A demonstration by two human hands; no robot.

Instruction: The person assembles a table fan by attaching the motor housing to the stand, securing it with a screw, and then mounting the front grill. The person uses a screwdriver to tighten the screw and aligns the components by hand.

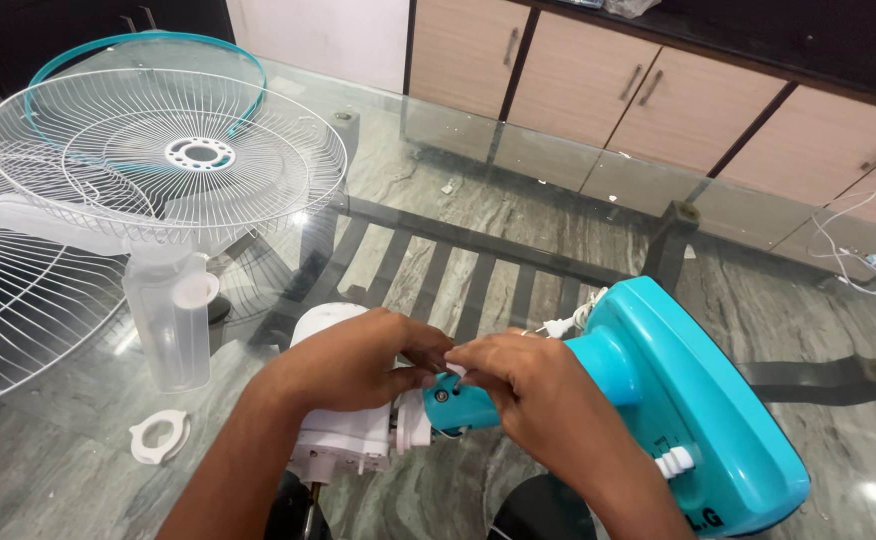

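A turquoise fan base (703,400) with its neck lies on its side on a glass table (518,170). A white motor housing (343,440) joins the neck at a pivot near the bottom centre. My left hand (353,360) rests over the top of the white housing, fingers curled at the joint. My right hand (538,390) wraps the turquoise neck, fingertips pinching at the same joint beside the left fingers. What the fingertips pinch is hidden.
A white wire fan guard (158,150) with a turquoise rim (148,45) lies at the far left, a second guard (18,310) beneath it. Translucent fan blades (163,320) and a white ring nut (158,437) sit left of my arm. A white cord (853,260) lies far right.
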